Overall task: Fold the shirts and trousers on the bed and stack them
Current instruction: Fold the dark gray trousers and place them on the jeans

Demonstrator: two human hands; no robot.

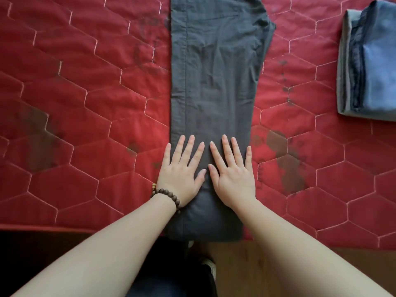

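Note:
Dark grey trousers (pixel 214 78) lie lengthwise on the red quilted bed (pixel 85 103), folded leg over leg, running from the near edge to the top of the frame. Near the bed's front edge the trousers look doubled over. My left hand (pixel 182 172), with a bead bracelet on its wrist, presses flat on the left side of that near part. My right hand (pixel 232 174) lies flat beside it on the right side, fingers spread and straight. A stack of folded blue garments (pixel 372 67) sits at the far right of the bed.
The bed's front edge runs across the lower frame, with wooden floor (pixel 267 271) below it. Dark stains mark the quilt right of the trousers. Open quilt lies left of the trousers and between them and the blue stack.

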